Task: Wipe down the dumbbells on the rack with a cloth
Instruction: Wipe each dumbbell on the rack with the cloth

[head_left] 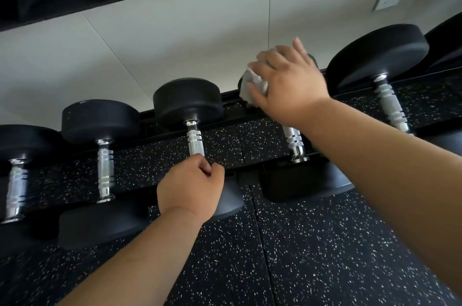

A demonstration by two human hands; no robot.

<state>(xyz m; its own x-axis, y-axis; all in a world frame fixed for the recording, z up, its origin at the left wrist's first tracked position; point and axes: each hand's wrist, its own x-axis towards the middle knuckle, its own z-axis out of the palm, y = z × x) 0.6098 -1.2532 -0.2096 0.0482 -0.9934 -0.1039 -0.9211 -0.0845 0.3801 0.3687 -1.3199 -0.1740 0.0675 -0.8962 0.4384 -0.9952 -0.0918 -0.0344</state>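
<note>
The left hand [191, 187], at 6 o'clock, had its fingers curled round the handle of one dumbbell [188, 102]. At 1 o'clock the right hand [290, 83] clutched the grey cloth [253, 85] against the far head of the neighbouring dumbbell [295, 139].

The 1 head-worn camera looks forward and down (wide-angle, close in) at the rack [231, 98].

The dumbbells [102, 120] lie in a row with neighbouring heads close together, so a hand fits only between the handles [105, 168], over the speckled floor [325, 243]. The widest gap runs between the dumbbell the left hand [190, 185] grips and the one under the right hand [292, 83] and cloth [252, 85]. The wall [150, 38] stands close behind; a dark shelf [75, 5] overhangs above.
</note>
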